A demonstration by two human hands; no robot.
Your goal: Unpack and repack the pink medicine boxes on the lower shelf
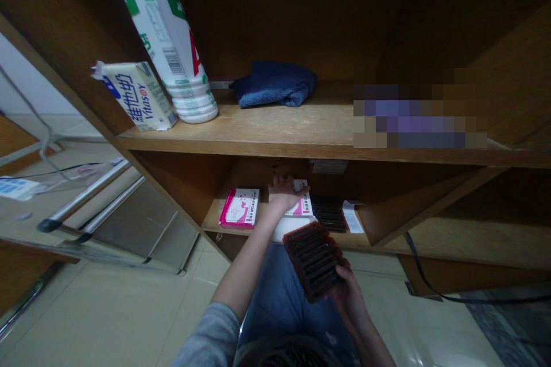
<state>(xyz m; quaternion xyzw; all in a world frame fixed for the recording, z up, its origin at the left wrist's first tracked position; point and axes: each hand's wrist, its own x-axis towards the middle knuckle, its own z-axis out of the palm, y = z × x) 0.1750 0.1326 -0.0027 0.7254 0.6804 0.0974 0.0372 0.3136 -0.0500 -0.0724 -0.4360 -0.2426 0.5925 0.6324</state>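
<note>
My left hand (pixel 284 190) reaches into the lower shelf compartment. Its fingers are spread over a white and pink box (pixel 301 202), with no grip on it. Another white and pink box (pixel 241 207) lies to the left of that hand. In front of the shelf, above my lap, my right hand (pixel 349 289) grips a dark reddish-brown slotted tray (pixel 316 261) by its lower right edge. The tray is tilted, and what its dark slots contain is hard to make out. A similar dark tray (pixel 328 215) rests in the compartment, beside a white paper (pixel 353 219).
The upper shelf (pixel 275 129) holds a large white bottle (pixel 172 51), a Vitasoy carton (pixel 140 97) and a folded blue cloth (pixel 275 85). A blurred patch covers its right side. A metal-framed cart (pixel 142 212) stands left; a black cable (pixel 430 284) runs at right.
</note>
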